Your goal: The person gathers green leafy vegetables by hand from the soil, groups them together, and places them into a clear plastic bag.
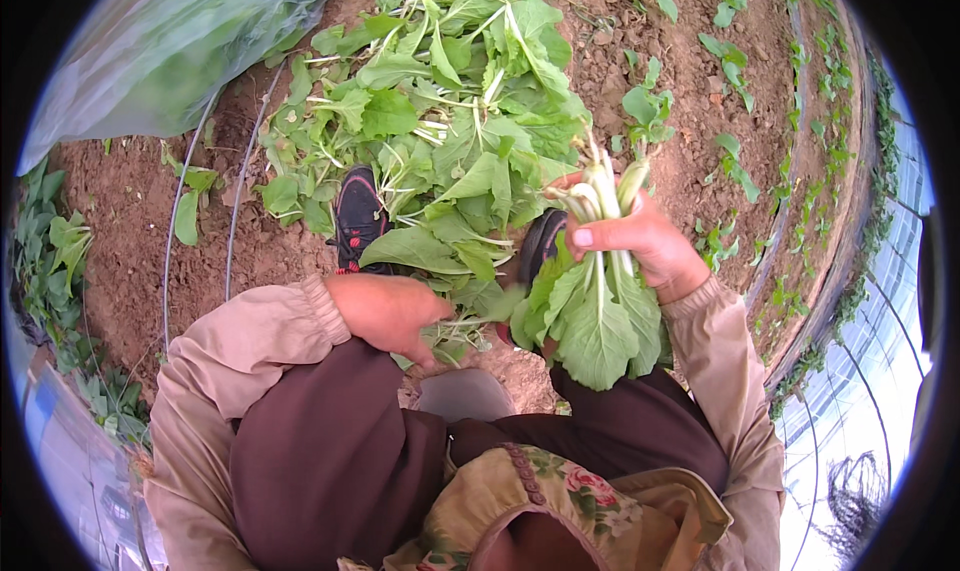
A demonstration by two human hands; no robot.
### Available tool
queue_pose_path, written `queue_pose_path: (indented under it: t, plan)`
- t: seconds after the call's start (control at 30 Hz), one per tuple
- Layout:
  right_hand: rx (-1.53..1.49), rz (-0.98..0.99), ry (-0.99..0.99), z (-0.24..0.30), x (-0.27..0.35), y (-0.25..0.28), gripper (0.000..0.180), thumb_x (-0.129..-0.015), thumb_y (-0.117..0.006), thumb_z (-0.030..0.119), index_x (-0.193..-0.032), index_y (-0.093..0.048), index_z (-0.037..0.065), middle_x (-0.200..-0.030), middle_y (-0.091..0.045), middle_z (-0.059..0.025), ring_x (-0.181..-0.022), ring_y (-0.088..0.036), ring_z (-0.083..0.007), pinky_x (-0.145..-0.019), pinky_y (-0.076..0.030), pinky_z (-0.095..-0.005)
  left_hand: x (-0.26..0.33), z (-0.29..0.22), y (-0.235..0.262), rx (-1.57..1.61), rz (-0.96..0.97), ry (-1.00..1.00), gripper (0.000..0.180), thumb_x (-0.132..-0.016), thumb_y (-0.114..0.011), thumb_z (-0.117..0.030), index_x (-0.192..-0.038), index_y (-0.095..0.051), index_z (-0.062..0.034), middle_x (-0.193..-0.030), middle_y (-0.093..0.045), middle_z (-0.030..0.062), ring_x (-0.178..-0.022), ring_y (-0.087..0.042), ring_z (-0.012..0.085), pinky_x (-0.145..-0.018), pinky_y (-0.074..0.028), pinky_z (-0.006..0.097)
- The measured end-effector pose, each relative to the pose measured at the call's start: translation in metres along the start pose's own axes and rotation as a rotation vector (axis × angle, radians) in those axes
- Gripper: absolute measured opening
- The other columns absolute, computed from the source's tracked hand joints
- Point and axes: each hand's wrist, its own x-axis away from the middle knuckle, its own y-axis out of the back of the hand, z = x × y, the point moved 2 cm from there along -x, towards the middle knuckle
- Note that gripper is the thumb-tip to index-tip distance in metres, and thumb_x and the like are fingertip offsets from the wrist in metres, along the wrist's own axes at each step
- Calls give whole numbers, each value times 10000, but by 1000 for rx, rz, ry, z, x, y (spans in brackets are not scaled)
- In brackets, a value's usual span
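A bunch of leafy greens [597, 333] is in my right hand [652, 243], which is wrapped round the pale stems with the thumb across them. The root ends point up and away, and the broad leaves hang toward my knee. My left hand [385, 313] is low between my knees, its fingers closed round the thin stem of a leafy green [470, 321]; its leaf is smeared by motion. Ahead of both hands spreads a big pile of picked greens [450, 131], with leaves and white stems lying in many directions.
My dark shoes [360, 216] stand at the pile's near edge. Rows of small plants [735, 66] grow in brown soil on the right. Clear plastic sheeting [180, 51] and thin hoops [240, 186] are at the left. A grey object [463, 395] lies between my legs.
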Motion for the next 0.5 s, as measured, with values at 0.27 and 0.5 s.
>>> queue_pose_path:
  t: [0.27,0.5]
  plan:
    - [118,15,-54,10,2,0,378,-739,-790,20,-1085,-637,13,-938,-680,-47,-811,-644,-148,-750,-523,-285,-12,121,85,-181,-951,256,337,-745,-451,102,-1015,-615,-14,-1037,-619,152,-1053,-585,324,-971,-449,406]
    - [154,31,-88,7,5,2,369,-741,-786,-2,-1078,-639,32,-959,-685,-33,-853,-648,-136,-792,-523,-291,10,143,82,-396,-977,527,261,-829,-628,-88,-1085,-675,-105,-1072,-636,124,-1043,-572,330,-945,-448,428]
